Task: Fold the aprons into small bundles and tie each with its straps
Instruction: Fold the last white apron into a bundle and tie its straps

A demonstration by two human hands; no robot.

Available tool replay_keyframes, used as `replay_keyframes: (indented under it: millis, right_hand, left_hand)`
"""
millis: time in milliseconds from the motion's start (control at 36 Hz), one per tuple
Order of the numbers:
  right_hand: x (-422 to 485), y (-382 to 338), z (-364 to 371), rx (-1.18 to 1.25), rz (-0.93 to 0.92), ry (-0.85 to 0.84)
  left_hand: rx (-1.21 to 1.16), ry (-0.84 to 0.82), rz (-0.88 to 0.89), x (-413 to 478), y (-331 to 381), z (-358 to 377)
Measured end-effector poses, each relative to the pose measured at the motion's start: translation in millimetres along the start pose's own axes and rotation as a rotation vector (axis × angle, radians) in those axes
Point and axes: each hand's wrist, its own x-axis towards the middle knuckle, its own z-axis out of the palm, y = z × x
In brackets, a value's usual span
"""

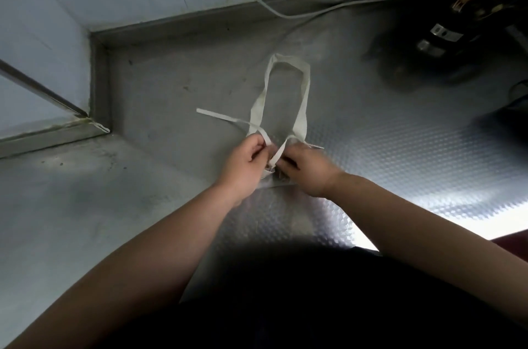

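Apron (pixel 268 176) is lying near the middle of the steel counter (pixel 143 205), already reduced to a small pale bundle and mostly hidden under our two hands. Only a creased edge is showing below the knuckles.

We are pinching the long strap (pixel 220 117) with the curled fingers and thumb of the left hand (pixel 245 165). Its free end is trailing off to the left across the counter.

The right hand (pixel 308 168) is curling its fingers around the second strap (pixel 278 154), which is running up between the hands. The exact fingertip contact is hidden. A short tail is poking out to the right.

We are judging that the hands are sitting close together so the two straps cross directly over the bundle and keep it from springing open while the knot is forming.

The neck loop (pixel 290 60) is lying flat on the far side, open like a long oval and out of the way.

The fabric is looking thin, off-white and slightly grubby.
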Motion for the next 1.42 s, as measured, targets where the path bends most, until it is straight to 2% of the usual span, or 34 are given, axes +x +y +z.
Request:
replay_keyframes:
  millis: [111,194,278,361,528,667,778,861,944,1028,1139,1306,1361,1417]
  right_hand:
    - [2,4,0,0.003,-0.036,-0.074]
    - [2,8,2,0.017,-0.013,0.000]
    - [0,6,-2,0.176,0.065,0.042]
    - [0,3,-7,0.196,0.105,0.002]
    - [2,0,-10,0.163,0.173,-0.064]
    - [4,-1,-15,0.308,0.241,-0.116]
    - [10,-4,-20,0.271,0.238,-0.125]
    - [13,-9,-22,0.260,0.264,-0.164]
    - [13,-9,-24,0.132,0.241,-0.267]
    - [10,-10,-23,0.000,0.155,-0.230]
    - [11,-6,-15,-0.112,0.176,-0.144]
    - [15,-10,-16,0.129,0.289,-0.129]
    - [14,-12,-18,0.337,0.372,-0.164]
    - [13,-12,-21,0.693,0.422,-0.213]
  left_hand:
    - [-0.005,0.049,-0.016,2,-4,2]
    - [-0.008,0.065,-0.026,2,-4,3]
    - [0.046,0.068,-0.023,1,-2,2]
    - [0.144,0.048,-0.018,1,-2,3]
    - [0.063,-0.129,-0.076,-1,1,-7]
    - [0.043,-0.104,-0.058,-1,7,-11]
    - [0.112,-0.212,-0.056,0,5,-15]
    - [0.091,-0.202,-0.060,2,5,-18]
    - [0.061,-0.199,-0.078,4,5,-20]
    - [0.030,-0.207,-0.049,5,4,-21]
    - [-0.057,-0.139,-0.044,4,1,-19]
    - [-0.197,-0.093,-0.053,2,-1,-16]
    - [-0.212,-0.089,-0.043,1,-1,-17]
    - [-0.212,-0.074,-0.043,-1,-2,-17]
